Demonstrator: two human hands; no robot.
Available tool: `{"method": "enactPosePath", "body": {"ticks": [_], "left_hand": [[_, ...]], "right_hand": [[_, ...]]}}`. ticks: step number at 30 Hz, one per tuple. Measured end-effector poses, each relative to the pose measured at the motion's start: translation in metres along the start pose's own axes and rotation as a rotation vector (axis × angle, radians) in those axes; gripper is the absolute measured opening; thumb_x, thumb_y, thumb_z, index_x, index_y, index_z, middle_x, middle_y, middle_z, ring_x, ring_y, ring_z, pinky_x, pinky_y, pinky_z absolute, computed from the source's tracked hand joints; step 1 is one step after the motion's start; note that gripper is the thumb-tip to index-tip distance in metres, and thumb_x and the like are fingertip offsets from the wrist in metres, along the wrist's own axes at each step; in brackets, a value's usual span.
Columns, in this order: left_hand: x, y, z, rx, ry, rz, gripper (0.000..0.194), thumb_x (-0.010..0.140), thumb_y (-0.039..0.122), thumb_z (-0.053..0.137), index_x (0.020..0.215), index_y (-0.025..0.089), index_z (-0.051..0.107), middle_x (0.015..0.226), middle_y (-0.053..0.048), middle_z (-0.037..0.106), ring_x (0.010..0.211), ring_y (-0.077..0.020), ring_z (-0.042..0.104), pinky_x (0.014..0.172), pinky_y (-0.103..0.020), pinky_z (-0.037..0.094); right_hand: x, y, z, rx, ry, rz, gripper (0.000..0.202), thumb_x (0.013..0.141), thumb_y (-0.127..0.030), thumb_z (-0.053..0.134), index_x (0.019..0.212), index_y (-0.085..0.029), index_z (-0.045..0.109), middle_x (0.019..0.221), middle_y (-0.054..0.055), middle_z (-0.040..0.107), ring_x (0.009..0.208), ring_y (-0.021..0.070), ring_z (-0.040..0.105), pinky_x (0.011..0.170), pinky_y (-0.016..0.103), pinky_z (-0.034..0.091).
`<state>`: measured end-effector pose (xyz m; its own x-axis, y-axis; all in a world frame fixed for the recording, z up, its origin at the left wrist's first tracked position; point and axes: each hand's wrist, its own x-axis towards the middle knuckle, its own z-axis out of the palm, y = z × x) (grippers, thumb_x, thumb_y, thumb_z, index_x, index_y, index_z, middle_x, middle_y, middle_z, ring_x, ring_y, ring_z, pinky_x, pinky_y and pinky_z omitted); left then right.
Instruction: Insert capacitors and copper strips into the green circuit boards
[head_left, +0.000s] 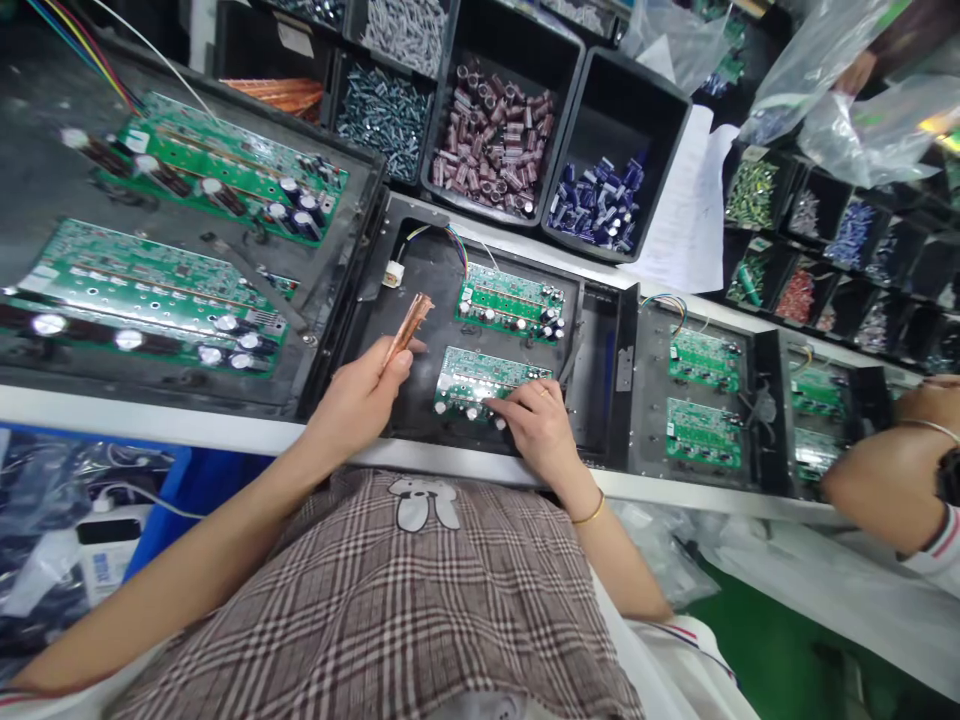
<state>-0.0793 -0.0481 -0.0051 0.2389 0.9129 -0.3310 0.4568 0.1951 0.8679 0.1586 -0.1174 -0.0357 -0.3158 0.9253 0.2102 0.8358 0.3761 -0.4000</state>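
A bundle of copper-coloured strips is gripped in my left hand, held above the left part of a black tray. My right hand touches the lower green circuit board at its front right, fingers bent together; whatever may be between the fingertips is too small to make out. The upper green circuit board lies behind it in the same tray, with coloured wires at its top left corner. Round capacitors stand along the front of both boards.
Bins of brown capacitors, blue capacitors and dark small parts line the back. Another tray with two boards lies left; more trays extend right. Another person's arm reaches in at the right. Paper sheets lie behind.
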Motion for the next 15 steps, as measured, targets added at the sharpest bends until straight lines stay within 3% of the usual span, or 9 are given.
{"method": "enactPosePath", "body": {"ticks": [15], "left_hand": [[-0.0031, 0.005, -0.006, 0.027, -0.038, 0.063, 0.036, 0.094, 0.046, 0.037, 0.112, 0.018, 0.053, 0.067, 0.002, 0.054, 0.056, -0.0116, 0.048, 0.053, -0.021, 0.035]], "right_hand": [[-0.0063, 0.004, 0.0053, 0.079, 0.045, -0.025, 0.028, 0.093, -0.013, 0.048, 0.105, -0.023, 0.07, 0.079, 0.003, 0.063, 0.08, 0.0167, 0.054, 0.083, 0.037, 0.042]]}}
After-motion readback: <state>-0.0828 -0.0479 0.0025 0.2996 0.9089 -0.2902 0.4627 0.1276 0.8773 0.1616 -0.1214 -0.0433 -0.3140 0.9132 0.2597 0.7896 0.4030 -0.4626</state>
